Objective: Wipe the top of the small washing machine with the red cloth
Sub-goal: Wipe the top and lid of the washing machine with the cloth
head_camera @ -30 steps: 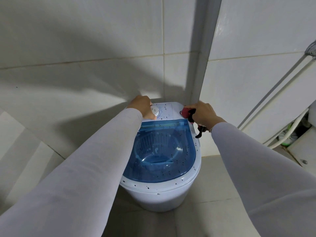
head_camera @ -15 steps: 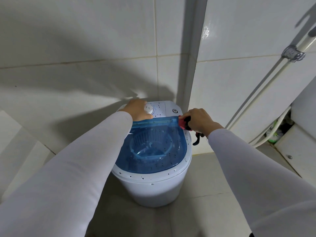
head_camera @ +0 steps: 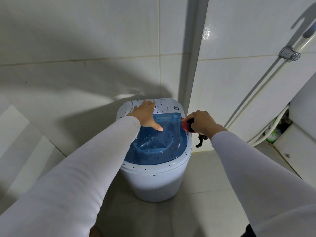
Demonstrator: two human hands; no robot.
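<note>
Though dark specks dot the washer's near rim (head_camera: 153, 165) and blue lid (head_camera: 164, 151), wiping looks barely begun. Right hand (head_camera: 201, 122) grips the bunched red cloth (head_camera: 185, 125) at the lid's right edge. Left hand (head_camera: 147, 113) lies flat, fingers straight, over lid and control panel (head_camera: 162, 105), also speckled.

A home bathroom or wash corner: pale glossy wall tiles (head_camera: 85, 40) meeting in a corner, a tiled floor (head_camera: 201, 177), a shower hose (head_camera: 266, 86) clipped to the wall (a brush with green bristles (head_camera: 273, 134) low down at the right), a small washing machine (head_camera: 153, 177) on the floor.
</note>
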